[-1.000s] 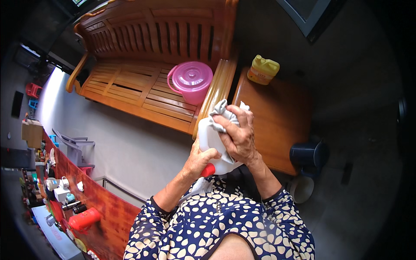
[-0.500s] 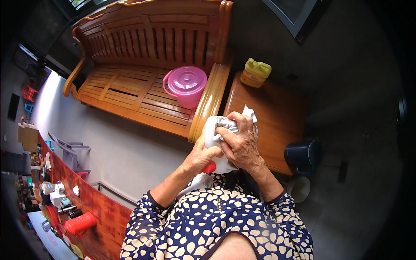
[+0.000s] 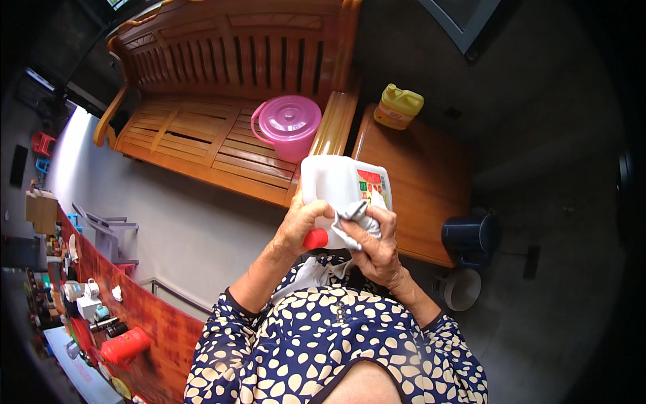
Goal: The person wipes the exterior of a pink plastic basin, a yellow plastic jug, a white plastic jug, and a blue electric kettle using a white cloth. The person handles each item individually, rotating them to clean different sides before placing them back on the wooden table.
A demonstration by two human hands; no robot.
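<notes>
Gripping the white jug (image 3: 340,185) near its red cap (image 3: 315,238), the left hand (image 3: 301,225) is curled around its lower end, held above the lap. A grey cloth (image 3: 356,219) is pinched against the jug's red, green and yellow label (image 3: 371,186) by the right hand (image 3: 377,246). A lidded pink bucket (image 3: 289,126) sits on the bench (image 3: 195,135); a yellow jug (image 3: 398,106) stands on the side table (image 3: 431,182). Contents cannot be told.

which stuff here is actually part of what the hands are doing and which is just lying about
In hand:
white jug with red cap, held by left hand
pale cloth, pressed to the jug by right hand

Lying about:
pink lidded bucket on wooden bench
yellow jug on wooden side table
dark mug
</notes>
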